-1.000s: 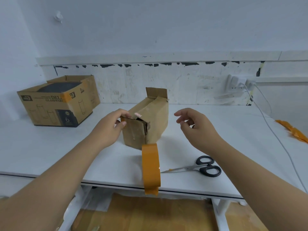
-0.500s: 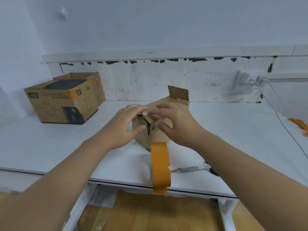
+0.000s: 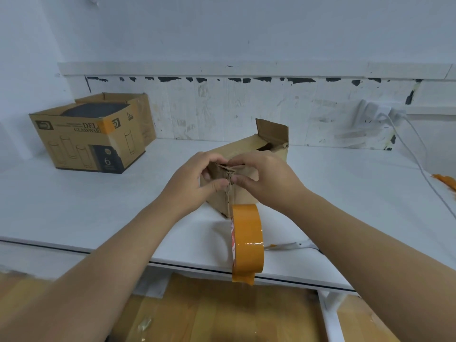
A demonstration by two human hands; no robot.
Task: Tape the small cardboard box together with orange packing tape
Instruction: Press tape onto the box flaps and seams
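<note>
Cardboard, brown and frayed at the edges, is what our fingers [image 3: 217, 186] clamp: our left hand [image 3: 190, 183] and right hand [image 3: 266, 178] both pinch the near end flaps of the small cardboard box [image 3: 246, 154], thumbs on the front face, other fingers curled over the top edge. We find the box lying lengthwise on the white surface [image 3: 98, 206], its far end flap standing upright and open, its corrugated corner seam ragged. Just beside the box's near corner stands the roll of orange packing tape [image 3: 248, 240] on its edge, glossy, with a loose end hanging over the front edge of the surface; the printing on its core is too small for us to read. Right of the roll, metal scissor blades [image 3: 288, 246] show partly behind our right forearm. At far left sits a larger printed carton [image 3: 88, 141], marked "GLASSWAR", "DEL" and "6", with an orange tape strip. A white cable [image 3: 419, 156] runs along the right.
</note>
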